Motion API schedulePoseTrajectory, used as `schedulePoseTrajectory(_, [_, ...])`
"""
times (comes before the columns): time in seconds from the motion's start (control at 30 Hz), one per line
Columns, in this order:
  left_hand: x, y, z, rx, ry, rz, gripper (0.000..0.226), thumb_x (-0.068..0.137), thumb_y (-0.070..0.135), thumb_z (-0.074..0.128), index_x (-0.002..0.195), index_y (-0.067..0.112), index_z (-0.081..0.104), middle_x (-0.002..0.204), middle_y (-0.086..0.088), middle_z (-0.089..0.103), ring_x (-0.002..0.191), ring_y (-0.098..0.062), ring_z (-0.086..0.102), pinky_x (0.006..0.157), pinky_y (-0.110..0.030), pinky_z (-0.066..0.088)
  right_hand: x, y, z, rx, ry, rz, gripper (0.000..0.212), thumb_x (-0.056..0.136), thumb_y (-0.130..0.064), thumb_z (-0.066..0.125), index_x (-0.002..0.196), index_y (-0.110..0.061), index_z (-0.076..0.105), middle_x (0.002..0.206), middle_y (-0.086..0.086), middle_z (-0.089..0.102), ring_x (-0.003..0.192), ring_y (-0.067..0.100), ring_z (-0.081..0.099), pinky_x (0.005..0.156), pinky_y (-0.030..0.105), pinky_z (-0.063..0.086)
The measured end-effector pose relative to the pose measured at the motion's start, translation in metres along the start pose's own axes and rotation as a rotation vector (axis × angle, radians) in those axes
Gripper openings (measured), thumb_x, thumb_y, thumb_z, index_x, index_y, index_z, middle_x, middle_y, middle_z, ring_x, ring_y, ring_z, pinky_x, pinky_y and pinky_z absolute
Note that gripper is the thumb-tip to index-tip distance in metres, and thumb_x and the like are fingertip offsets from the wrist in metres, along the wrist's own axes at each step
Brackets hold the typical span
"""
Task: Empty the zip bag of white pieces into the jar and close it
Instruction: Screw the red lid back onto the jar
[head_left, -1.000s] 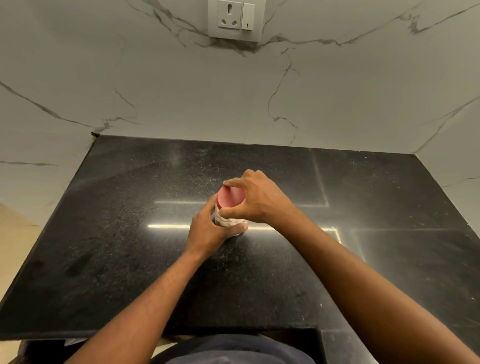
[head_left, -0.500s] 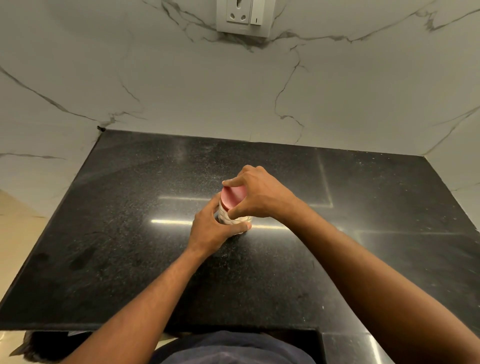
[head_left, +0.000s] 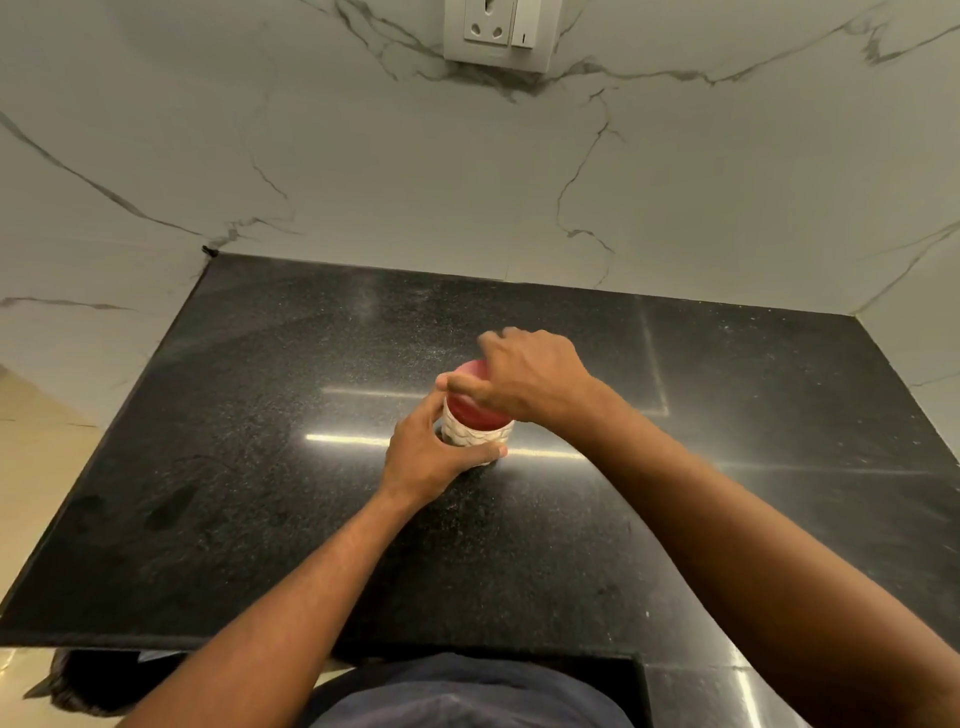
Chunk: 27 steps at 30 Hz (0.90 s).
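Observation:
A small clear jar (head_left: 475, 436) filled with white pieces stands upright in the middle of the black counter (head_left: 260, 467). A red lid (head_left: 470, 408) sits on top of it. My left hand (head_left: 428, 457) grips the jar's body from the left, thumb wrapped across its front. My right hand (head_left: 524, 379) is over the lid from the right, with thumb and fingers curled round its rim. The right hand is blurred by motion. No zip bag is in view.
The counter ends in marble walls at the back, left and right. A white socket and switch plate (head_left: 501, 34) is on the back wall. The counter's front edge runs close to my body.
My right hand has turned on the red lid, its fingers swinging toward the far side. The left hand keeps its grip on the jar, which stays in place.

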<state>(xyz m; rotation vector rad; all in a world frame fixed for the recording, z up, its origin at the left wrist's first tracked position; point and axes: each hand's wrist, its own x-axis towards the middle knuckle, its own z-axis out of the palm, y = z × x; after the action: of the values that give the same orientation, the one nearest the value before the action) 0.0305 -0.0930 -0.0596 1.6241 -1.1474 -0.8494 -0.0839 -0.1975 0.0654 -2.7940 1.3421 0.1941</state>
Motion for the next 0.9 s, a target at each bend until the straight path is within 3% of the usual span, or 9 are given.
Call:
schedulePoseTrajectory(0.07, [0.0, 0.0, 0.001, 0.021, 0.003, 0.008, 0.082, 0.056, 0.062, 0.096, 0.128, 0.047, 0.059, 0.116, 0.021, 0.075, 0.105, 0.007, 0.07, 0.091, -0.033, 0.063, -0.007, 0.005, -0.003, 0.139, -0.127, -0.223, 0.074, 0.087, -0.068, 0.063, 0.151, -0.034, 0.045, 0.144, 0.003, 0.055, 0.116, 0.025, 0.063, 0.083, 0.036, 0.052])
schedulePoseTrajectory(0.13, [0.0, -0.001, 0.001, 0.048, 0.01, 0.012, 0.085, 0.056, 0.063, 0.096, 0.13, 0.047, 0.057, 0.115, 0.024, 0.074, 0.105, 0.014, 0.066, 0.09, -0.024, 0.059, -0.009, 0.006, -0.006, 0.119, -0.197, -0.323, 0.084, 0.078, -0.044, 0.08, 0.152, -0.041, 0.043, 0.146, 0.001, 0.052, 0.117, 0.022, 0.061, 0.085, 0.033, 0.055])
schedulePoseTrajectory(0.2, [0.0, -0.002, 0.001, 0.047, 0.019, 0.01, 0.089, 0.056, 0.064, 0.096, 0.134, 0.047, 0.056, 0.119, 0.025, 0.072, 0.107, 0.013, 0.065, 0.091, -0.023, 0.057, -0.005, 0.004, -0.005, 0.079, -0.126, -0.306, 0.076, 0.075, -0.043, 0.082, 0.145, -0.038, 0.053, 0.131, -0.001, 0.062, 0.1, 0.017, 0.06, 0.073, 0.029, 0.051])
schedulePoseTrajectory(0.3, [0.0, -0.005, 0.002, 0.018, 0.014, -0.01, 0.088, 0.055, 0.062, 0.096, 0.132, 0.053, 0.054, 0.12, 0.027, 0.069, 0.112, 0.009, 0.062, 0.096, -0.033, 0.059, 0.004, -0.004, -0.004, 0.003, -0.039, -0.056, 0.066, 0.08, -0.078, 0.061, 0.105, -0.018, 0.07, 0.09, 0.001, 0.071, 0.074, 0.019, 0.061, 0.057, 0.029, 0.043])
schedulePoseTrajectory(0.43, [-0.001, -0.005, 0.001, 0.02, 0.0, 0.011, 0.089, 0.057, 0.06, 0.096, 0.133, 0.061, 0.049, 0.121, 0.028, 0.069, 0.113, 0.005, 0.066, 0.096, -0.035, 0.06, 0.008, -0.003, -0.003, -0.142, -0.012, 0.133, 0.076, 0.095, -0.08, 0.031, 0.076, -0.013, 0.061, 0.063, 0.003, 0.056, 0.056, 0.02, 0.055, 0.059, 0.034, 0.049])
schedulePoseTrajectory(0.57, [-0.001, -0.003, 0.001, 0.028, 0.023, 0.013, 0.091, 0.055, 0.063, 0.096, 0.133, 0.063, 0.05, 0.12, 0.034, 0.07, 0.11, 0.01, 0.067, 0.088, -0.021, 0.057, 0.003, 0.013, -0.01, 0.088, -0.127, -0.159, 0.042, 0.099, -0.05, 0.054, 0.133, -0.028, 0.062, 0.126, 0.005, 0.067, 0.105, 0.026, 0.066, 0.078, 0.035, 0.051])
schedulePoseTrajectory(0.67, [-0.002, -0.001, 0.0, 0.08, 0.035, 0.015, 0.083, 0.055, 0.066, 0.095, 0.121, 0.072, 0.045, 0.107, 0.047, 0.064, 0.103, 0.031, 0.056, 0.075, -0.004, 0.049, -0.006, 0.011, -0.015, 0.137, -0.31, -0.356, 0.08, 0.079, -0.035, 0.081, 0.15, -0.043, 0.045, 0.146, 0.0, 0.05, 0.122, 0.023, 0.057, 0.087, 0.032, 0.052])
schedulePoseTrajectory(0.77, [-0.002, -0.002, 0.002, 0.082, 0.033, 0.013, 0.084, 0.054, 0.069, 0.094, 0.124, 0.069, 0.046, 0.11, 0.04, 0.064, 0.103, 0.029, 0.057, 0.084, -0.015, 0.051, -0.003, 0.006, -0.009, 0.051, -0.145, -0.297, 0.066, 0.077, -0.051, 0.08, 0.138, -0.036, 0.059, 0.119, -0.006, 0.063, 0.099, 0.017, 0.06, 0.07, 0.028, 0.049])
schedulePoseTrajectory(0.9, [-0.002, -0.001, 0.001, 0.04, 0.024, 0.003, 0.085, 0.055, 0.064, 0.095, 0.125, 0.071, 0.048, 0.116, 0.039, 0.068, 0.111, 0.01, 0.065, 0.094, -0.036, 0.061, 0.007, -0.003, 0.003, -0.079, 0.002, 0.063, 0.072, 0.091, -0.082, 0.039, 0.068, -0.015, 0.051, 0.063, 0.002, 0.054, 0.058, 0.021, 0.055, 0.055, 0.031, 0.045])
